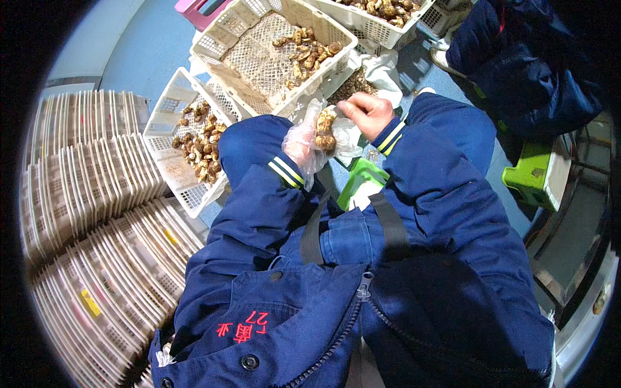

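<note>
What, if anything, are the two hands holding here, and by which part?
The left hand, in a thin clear glove, grips a brown knobbly mushroom by its lower end. The bare right hand pinches its upper end; the exact contact is too small to tell.

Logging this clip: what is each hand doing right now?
Left hand: in a clear plastic glove, closed on a brown mushroom.
Right hand: bare, fingers curled at the mushroom's top.

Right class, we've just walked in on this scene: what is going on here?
A seated person in a blue work jacket is handling a brown mushroom. The left hand, in a clear plastic glove, holds it, while the bare right hand works at its top. White plastic crates in front hold more mushrooms, and stacks of empty crates lie to the person's left.
</note>
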### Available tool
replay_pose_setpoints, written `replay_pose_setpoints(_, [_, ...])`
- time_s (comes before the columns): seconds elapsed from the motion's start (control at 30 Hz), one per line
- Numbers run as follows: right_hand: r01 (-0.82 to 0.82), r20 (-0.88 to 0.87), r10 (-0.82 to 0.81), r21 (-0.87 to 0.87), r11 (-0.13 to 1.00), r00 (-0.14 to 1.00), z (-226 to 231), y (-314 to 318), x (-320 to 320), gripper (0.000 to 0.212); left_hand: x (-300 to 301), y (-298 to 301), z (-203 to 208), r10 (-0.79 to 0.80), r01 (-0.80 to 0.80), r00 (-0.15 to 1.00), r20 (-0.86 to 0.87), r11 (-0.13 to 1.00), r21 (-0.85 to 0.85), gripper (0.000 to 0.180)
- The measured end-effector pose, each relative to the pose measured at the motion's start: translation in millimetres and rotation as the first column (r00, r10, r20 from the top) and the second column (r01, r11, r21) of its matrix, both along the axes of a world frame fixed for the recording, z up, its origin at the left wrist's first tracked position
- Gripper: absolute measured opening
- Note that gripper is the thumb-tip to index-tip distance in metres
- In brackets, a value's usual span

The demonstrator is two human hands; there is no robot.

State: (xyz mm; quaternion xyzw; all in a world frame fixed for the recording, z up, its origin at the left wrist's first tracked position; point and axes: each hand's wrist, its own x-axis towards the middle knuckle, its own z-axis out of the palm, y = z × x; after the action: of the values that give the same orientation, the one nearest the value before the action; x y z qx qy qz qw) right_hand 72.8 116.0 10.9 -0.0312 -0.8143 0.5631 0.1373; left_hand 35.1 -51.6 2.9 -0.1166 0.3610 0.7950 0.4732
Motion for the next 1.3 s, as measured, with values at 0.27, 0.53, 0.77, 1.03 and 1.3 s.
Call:
replay_pose_setpoints(0.27, [0.044,0.067,-0.045,0.015,0.999,0.997,-1,9,1,0.019,-3,14,13,0.018,-0.085,0.986,-0.165,0.91,-0.406,0.047])
replay_pose_setpoints(0.53, [0.066,0.078,-0.066,0.011,0.998,0.995,-1,12,-1,0.013,1,7,12,-0.016,0.008,0.991,0.135,0.998,0.06,0.048])
replay_pose_setpoints(0.77, [0.029,-0.045,-0.031,-0.05,0.998,0.998,3,5,-1,0.015,3,1,14,-0.062,0.049,0.993,0.105,0.991,0.124,0.037])
replay_pose_setpoints(1.03, [0.08,-0.041,-0.078,0.053,0.995,0.996,2,9,-1,0.014,2,4,16,-0.035,-0.049,0.942,0.335,0.97,0.239,0.037])
replay_pose_setpoints(1.3, [0.095,-0.028,-0.094,0.007,0.995,0.995,-2,14,-4,0.013,1,0,22,-0.05,0.018,0.964,0.26,0.992,0.123,0.038])
